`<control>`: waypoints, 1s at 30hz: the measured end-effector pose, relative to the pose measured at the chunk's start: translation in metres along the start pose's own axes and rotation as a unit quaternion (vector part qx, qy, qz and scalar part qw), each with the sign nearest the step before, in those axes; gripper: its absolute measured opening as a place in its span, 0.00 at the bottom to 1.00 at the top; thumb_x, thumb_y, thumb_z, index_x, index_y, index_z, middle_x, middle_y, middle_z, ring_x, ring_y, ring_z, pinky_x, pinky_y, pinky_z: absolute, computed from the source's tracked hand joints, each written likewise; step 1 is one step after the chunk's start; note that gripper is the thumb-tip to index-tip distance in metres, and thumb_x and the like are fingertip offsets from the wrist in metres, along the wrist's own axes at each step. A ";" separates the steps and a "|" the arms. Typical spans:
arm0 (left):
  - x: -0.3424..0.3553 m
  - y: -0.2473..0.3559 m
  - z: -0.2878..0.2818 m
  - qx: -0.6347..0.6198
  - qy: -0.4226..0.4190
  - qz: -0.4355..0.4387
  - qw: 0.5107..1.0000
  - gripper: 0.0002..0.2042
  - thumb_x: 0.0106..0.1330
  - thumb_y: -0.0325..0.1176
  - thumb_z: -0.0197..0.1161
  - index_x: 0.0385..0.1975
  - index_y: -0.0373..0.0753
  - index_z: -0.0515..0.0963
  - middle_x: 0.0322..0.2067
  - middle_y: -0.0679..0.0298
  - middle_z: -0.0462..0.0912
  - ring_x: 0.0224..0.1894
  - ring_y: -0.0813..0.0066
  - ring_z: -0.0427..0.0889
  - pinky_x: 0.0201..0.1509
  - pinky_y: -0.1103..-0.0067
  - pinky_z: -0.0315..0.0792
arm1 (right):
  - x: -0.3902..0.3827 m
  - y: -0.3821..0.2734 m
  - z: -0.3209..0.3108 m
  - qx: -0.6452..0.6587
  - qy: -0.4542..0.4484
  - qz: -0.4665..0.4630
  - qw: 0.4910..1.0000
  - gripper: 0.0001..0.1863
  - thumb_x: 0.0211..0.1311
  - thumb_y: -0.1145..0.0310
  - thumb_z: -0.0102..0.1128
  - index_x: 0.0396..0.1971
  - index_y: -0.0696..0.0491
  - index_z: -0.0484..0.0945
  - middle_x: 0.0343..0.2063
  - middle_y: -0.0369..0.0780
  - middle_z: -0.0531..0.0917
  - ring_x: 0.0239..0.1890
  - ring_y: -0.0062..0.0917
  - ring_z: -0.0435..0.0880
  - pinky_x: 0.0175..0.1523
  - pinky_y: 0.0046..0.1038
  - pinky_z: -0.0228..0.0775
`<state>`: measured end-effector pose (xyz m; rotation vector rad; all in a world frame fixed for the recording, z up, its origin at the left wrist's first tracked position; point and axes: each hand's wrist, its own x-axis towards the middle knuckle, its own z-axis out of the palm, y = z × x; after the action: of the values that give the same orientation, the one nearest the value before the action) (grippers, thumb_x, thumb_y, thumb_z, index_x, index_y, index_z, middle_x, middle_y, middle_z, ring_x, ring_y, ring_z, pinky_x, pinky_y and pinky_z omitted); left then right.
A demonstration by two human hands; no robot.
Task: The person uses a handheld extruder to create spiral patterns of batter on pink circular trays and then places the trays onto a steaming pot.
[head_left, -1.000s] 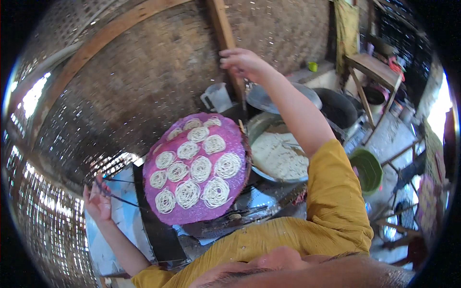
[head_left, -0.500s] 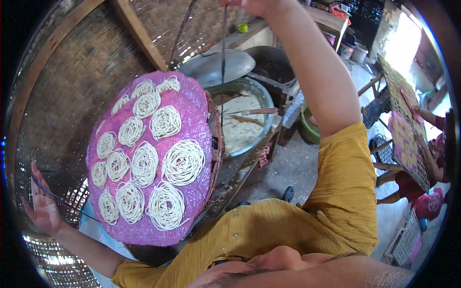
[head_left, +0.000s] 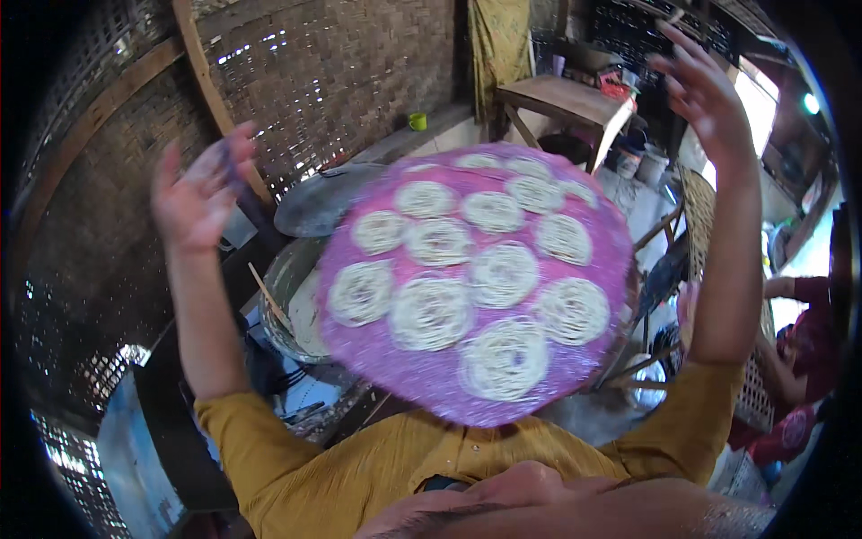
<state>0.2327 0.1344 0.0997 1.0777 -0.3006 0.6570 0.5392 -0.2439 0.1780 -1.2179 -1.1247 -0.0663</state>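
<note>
In front of my chest is a round tray covered in pink-purple sheeting, tilted a little. Several flat coils of pale noodle-like strands lie on it. My left hand is raised to the left of the tray, fingers spread and blurred, with a dark cord or strap against them. At the upper right my right hand is lifted above the tray, its fingers stretched apart and smeared by motion. Neither hand touches the tray's rim. What bears it from below is hidden.
Behind the tray stand a basin of pale batter with a wooden stick and a grey metal lid. A wooden table stands farther back. To the right, a person in dark red works beside a woven rack.
The tray has swung right to the front of my chest and lies flatter. My left hand has risen; my right hand has moved out to the right. The view has turned.
</note>
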 end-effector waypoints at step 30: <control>0.287 -0.317 -0.041 0.060 0.059 -0.141 0.986 0.28 0.58 0.48 0.42 0.48 0.27 0.62 0.48 0.54 0.69 0.49 0.66 0.70 0.52 0.75 0.62 | 0.187 0.381 -0.188 0.034 0.031 0.193 0.980 0.23 0.54 0.69 0.48 0.52 0.53 0.62 0.29 0.37 0.76 0.23 0.12 0.70 0.27 0.11 0.62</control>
<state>0.6502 0.1727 0.0069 1.1651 -0.0047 0.4864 0.9745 -0.1363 0.0591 -1.3432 -0.8143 0.2262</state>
